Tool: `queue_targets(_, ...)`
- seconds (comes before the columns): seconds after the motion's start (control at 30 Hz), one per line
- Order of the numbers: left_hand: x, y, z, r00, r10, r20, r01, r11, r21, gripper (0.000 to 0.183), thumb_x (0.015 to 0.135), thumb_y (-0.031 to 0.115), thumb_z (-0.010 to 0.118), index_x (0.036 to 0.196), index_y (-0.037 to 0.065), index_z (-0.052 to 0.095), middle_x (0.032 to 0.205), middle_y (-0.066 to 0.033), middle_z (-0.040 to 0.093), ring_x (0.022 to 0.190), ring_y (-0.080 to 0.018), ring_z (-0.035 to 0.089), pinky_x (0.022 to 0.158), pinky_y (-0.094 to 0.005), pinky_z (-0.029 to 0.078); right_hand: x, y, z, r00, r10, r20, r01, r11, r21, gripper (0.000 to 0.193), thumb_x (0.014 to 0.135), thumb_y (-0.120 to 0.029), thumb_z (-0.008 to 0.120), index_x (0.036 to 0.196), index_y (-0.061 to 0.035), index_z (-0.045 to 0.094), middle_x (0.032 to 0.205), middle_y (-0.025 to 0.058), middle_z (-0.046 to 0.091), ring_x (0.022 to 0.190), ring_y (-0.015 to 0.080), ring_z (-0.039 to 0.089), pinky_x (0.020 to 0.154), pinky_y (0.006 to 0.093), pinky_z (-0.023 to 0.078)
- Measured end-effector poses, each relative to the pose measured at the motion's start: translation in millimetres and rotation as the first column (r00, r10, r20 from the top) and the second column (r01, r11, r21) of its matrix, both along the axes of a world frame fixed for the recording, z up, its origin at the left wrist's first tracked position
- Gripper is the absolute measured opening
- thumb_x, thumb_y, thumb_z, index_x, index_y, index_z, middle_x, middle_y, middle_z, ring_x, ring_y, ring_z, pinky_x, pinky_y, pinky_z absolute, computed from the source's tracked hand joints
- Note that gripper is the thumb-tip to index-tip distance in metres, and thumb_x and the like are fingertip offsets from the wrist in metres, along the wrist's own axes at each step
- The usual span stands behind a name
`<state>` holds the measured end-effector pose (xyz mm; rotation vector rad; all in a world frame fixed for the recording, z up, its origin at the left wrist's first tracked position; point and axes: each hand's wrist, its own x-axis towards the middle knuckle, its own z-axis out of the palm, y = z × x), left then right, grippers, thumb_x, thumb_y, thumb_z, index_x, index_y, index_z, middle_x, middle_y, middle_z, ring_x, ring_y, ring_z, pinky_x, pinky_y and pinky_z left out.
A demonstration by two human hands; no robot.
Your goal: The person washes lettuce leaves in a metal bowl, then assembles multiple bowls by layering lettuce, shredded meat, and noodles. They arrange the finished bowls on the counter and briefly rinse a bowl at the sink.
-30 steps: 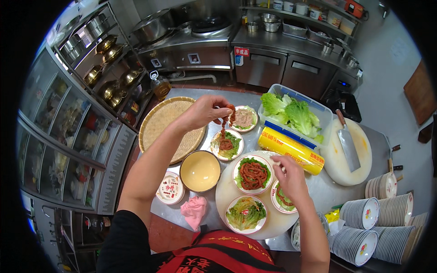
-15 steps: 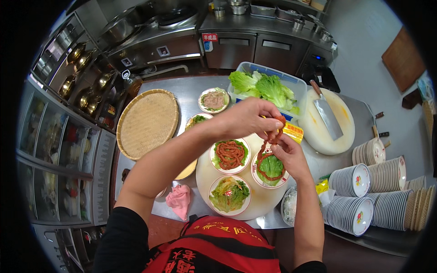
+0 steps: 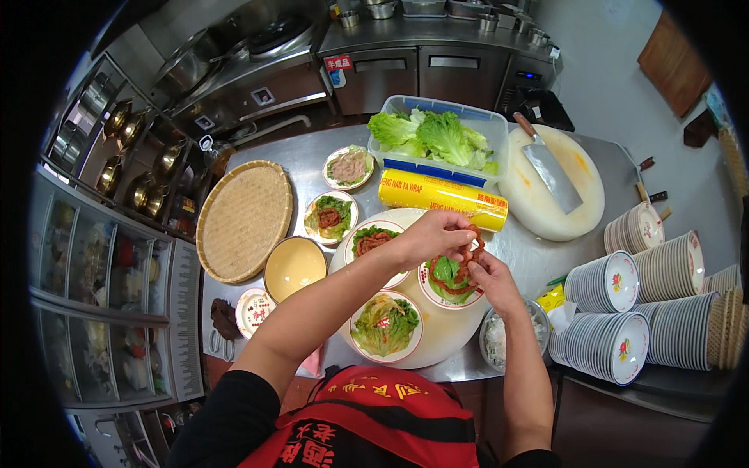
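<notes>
**Red meat going on a green leaf**

Both hands meet over one small plate (image 3: 449,282) on the table (image 3: 312,160) — it holds a lettuce leaf. The left hand (image 3: 438,236) and right hand (image 3: 490,278) pinch red meat strips (image 3: 468,265). A clear tub (image 3: 437,136) holds lettuce. The fingertips hide part of the meat.

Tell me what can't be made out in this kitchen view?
- Small white plate of lettuce and red meat strips, head view: both hands cover its far half.
- Left hand and right hand: fingertips bunch together, exact grip unclear.
- Metal bowl: right forearm hides part; contents unclear.
</notes>
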<state>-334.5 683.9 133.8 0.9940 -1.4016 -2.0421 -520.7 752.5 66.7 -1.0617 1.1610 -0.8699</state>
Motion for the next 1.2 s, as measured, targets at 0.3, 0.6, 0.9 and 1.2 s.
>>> queue_targets(0.3,20,-13,-65,0.963,0.114,0.244,-0.09,0.99,-0.11,0.016,0.092,0.016,0.058,0.098,0.002,0.06,0.083,-0.0025,0.063,0.071,-0.0089,0.059,0.066,-0.023,0.051,6,-14,-28,0.995,-0.001,-0.1,0.003,1.0,0.023,0.02,0.093,-0.015,0.054,0.109,-0.0034,0.061,0.095,0.0018,0.064,0.079,0.0092,0.06,0.067,0.022,0.046)
queue_targets(0.6,8,-25,-98,0.865,0.176,0.47,0.055,0.898,-0.437,0.015,0.087,0.016,0.062,0.092,0.002,0.063,0.082,-0.0091,0.065,0.07,-0.0179,0.061,0.065,-0.0304,0.05,-18,-17,-31,0.936,-0.119,-0.332,0.088,0.99,-0.107,0.022,0.088,-0.014,0.057,0.102,0.0011,0.064,0.081,0.0084,0.066,0.071,0.0136,0.062,0.067,0.0282,0.049)
queue_targets(0.9,-15,-23,-109,0.789,0.292,0.541,0.236,0.668,-0.705,0.018,0.08,0.02,0.066,0.091,0.005,0.065,0.089,-0.0155,0.064,0.085,-0.0343,0.062,0.075,-0.0424,0.049,-25,2,-20,0.76,-0.227,-0.609,0.109,0.968,-0.224,0.023,0.087,-0.017,0.057,0.102,-0.002,0.066,0.083,0.0182,0.067,0.076,0.0309,0.066,0.072,0.0373,0.05)
queue_targets(1.2,-17,-17,-115,0.793,0.371,0.482,0.202,0.587,-0.784,0.016,0.082,0.016,0.066,0.092,0.004,0.066,0.089,-0.0142,0.062,0.085,-0.0343,0.061,0.074,-0.0425,0.048,-12,27,-22,0.55,-0.264,-0.792,0.133,0.964,-0.229,0.016,0.083,-0.014,0.062,0.096,-0.006,0.066,0.083,0.0166,0.067,0.077,0.0344,0.065,0.07,0.0438,0.051)
